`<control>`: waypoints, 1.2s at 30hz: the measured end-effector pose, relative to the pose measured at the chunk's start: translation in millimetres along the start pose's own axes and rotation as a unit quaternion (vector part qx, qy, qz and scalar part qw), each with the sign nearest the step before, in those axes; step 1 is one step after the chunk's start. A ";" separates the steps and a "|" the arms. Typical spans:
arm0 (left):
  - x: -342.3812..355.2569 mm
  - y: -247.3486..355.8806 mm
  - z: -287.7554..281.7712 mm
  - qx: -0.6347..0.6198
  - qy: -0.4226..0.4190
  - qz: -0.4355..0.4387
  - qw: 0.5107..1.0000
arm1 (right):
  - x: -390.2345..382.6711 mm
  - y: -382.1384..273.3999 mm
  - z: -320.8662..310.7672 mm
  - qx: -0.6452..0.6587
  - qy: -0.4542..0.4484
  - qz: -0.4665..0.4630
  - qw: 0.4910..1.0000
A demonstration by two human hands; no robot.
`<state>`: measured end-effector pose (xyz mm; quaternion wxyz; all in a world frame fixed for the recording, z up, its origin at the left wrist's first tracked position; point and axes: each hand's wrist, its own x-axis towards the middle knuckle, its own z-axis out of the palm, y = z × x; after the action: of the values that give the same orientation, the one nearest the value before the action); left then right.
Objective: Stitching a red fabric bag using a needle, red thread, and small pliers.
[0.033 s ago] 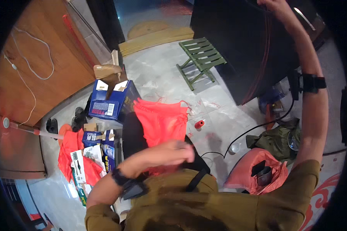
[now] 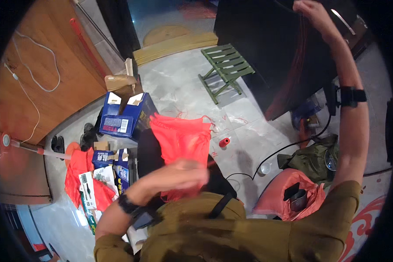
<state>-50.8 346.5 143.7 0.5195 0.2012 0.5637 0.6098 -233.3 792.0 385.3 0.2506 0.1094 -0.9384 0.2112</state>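
Red cloth (image 2: 185,135) with a gathered top edge lies over my dark-clad lap. Close above its lower part is my left hand (image 2: 183,177), blurred, its fingers curled together; what they hold, if anything, is hidden. Raised high at the upper right, my right hand (image 2: 309,8) is closed on red thread (image 2: 300,52). The thin strands hang down in front of a dark panel. On the floor to the right of the cloth lies a small red thread spool (image 2: 224,143), with loose red thread scraps around it.
A green folding stool (image 2: 228,65) stands ahead. To the left are a blue carton (image 2: 126,115), more red cloth (image 2: 76,174) and shoes (image 2: 89,135). At right sit a pink sack (image 2: 277,194), a green bag (image 2: 312,159) and a black cable (image 2: 284,146).
My left hand has shifted slightly left over the cloth. The raised right hand is nearly where it was, with the strands hanging a little differently.
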 end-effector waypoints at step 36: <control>-366.6 -95.1 -135.8 -0.208 0.596 0.280 0.723 | -101.2 -86.0 191.9 0.429 -0.439 0.193 0.766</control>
<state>14.1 -50.7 144.7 -0.0889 -0.1680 0.5338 0.8240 -201.9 639.1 211.7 -0.3075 0.1030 -0.7593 0.5642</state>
